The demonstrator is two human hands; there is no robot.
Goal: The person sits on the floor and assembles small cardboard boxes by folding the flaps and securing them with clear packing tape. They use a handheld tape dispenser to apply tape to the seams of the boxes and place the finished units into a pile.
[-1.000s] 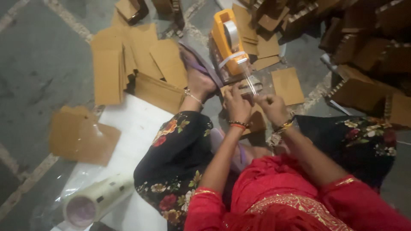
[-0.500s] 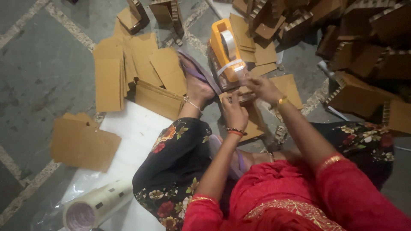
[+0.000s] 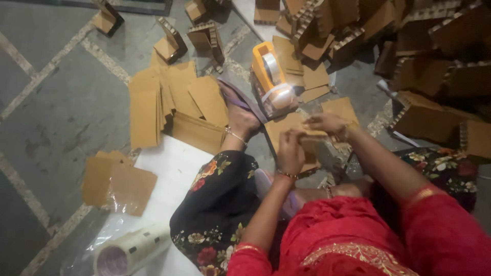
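Cardboard piece [image 3: 294,130] sits at frame centre, on the floor just below the orange tape dispenser [image 3: 271,76]. The left hand [image 3: 290,151] pinches its near edge, fingers closed on it; the right hand [image 3: 327,122] presses flat on its right side, loosely open. If either grip slackens, the piece could slide or fold crooked. A second ago both hands were bunched together at the dispenser; now they are apart and lower.

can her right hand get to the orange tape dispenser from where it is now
Probably yes. The right hand rests on the cardboard piece just below the orange tape dispenser, and nothing stands between them. The left hand holds the same piece lower down, off to the side of that path.
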